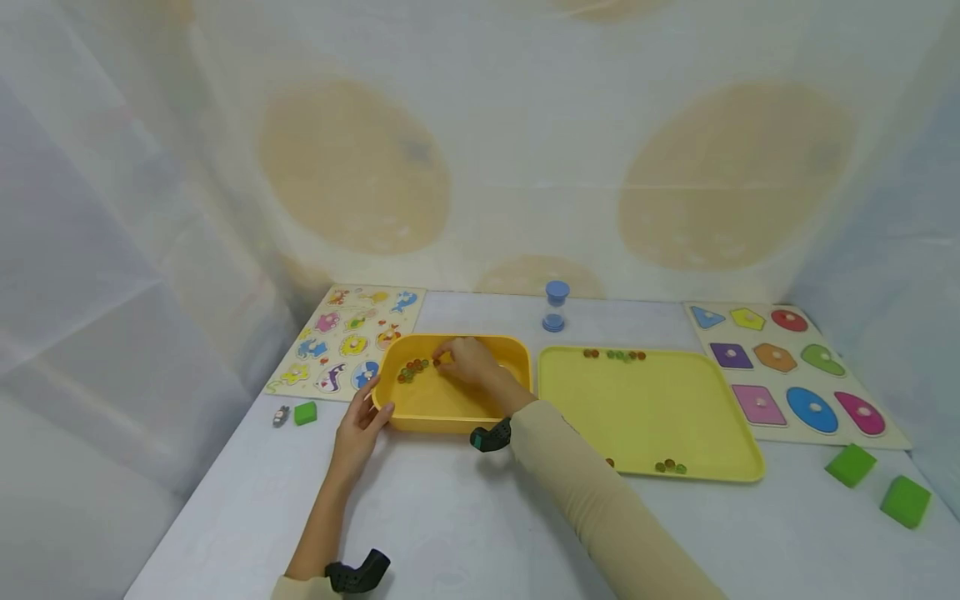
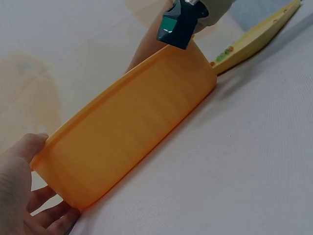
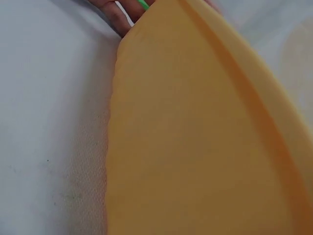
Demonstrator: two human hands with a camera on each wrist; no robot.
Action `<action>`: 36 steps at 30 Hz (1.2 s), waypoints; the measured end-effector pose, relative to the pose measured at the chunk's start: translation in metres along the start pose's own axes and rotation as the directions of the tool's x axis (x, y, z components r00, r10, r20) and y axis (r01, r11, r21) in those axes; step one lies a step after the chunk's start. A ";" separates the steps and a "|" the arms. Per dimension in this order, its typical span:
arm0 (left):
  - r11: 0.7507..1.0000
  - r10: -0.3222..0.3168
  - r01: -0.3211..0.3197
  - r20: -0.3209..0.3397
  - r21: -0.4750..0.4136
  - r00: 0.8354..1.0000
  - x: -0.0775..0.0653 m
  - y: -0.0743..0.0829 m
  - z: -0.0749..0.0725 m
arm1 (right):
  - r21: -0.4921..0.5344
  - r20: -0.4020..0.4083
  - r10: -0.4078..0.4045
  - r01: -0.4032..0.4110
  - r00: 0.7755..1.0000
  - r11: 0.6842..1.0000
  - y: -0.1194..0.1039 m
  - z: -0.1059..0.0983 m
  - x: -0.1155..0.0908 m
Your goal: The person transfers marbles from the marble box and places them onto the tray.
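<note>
A deep orange-yellow bin point(image 1: 457, 425) stands in the middle of the table, with a cluster of small brown and green glass marbles point(image 1: 411, 372) at its left inside. My left hand point(image 1: 358, 429) holds the bin's near left corner, and in the left wrist view its thumb point(image 2: 33, 144) lies at the rim with the fingers lower around the corner. Reaching over the near wall, my right hand point(image 1: 471, 362) has its fingers bent down inside the bin. Its fingertips pinch a brown marble point(image 1: 437, 362) just right of the cluster. The bin's wall point(image 3: 186, 122) hides this hand in the right wrist view.
Right of the bin lies a shallow yellow tray point(image 1: 652, 408) with several marbles along its far and near edges. A blue sand timer point(image 1: 556, 307) stands behind. Puzzle boards point(image 1: 337, 342) flank both sides, and green blocks point(image 1: 851, 465) lie at the right; another green block point(image 1: 305, 413) is left.
</note>
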State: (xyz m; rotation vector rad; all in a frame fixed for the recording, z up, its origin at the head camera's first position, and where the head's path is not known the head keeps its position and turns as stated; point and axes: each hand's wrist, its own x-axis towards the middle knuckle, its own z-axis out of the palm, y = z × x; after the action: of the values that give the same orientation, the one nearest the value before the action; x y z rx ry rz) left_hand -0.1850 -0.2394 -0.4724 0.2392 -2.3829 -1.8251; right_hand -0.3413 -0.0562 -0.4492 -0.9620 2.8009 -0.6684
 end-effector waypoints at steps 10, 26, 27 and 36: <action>1.000 -0.004 0.004 0.000 0.009 1.000 0.002 -0.003 0.005 | 0.017 -0.024 -0.083 0.083 0.996 0.996 0.003 -0.018 -0.019; 1.000 -0.010 0.010 -0.005 0.013 1.000 0.002 -0.005 0.001 | 0.033 -0.366 -0.031 0.047 0.930 0.998 0.113 -0.098 -0.170; 1.000 -0.012 0.012 -0.004 0.012 1.000 0.002 -0.005 0.001 | 0.034 -0.367 0.003 0.011 0.930 0.999 0.124 -0.096 -0.179; 1.000 -0.025 0.025 -0.002 0.013 1.000 0.001 -0.003 0.001 | 0.077 -0.269 0.230 -0.217 0.935 0.973 0.179 -0.077 -0.228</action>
State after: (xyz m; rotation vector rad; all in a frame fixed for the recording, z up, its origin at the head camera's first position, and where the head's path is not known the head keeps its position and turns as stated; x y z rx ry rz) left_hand -0.1862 -0.2398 -0.4753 0.2726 -2.4016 -1.8197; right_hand -0.2784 0.2364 -0.4684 -0.5647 3.0535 -0.8912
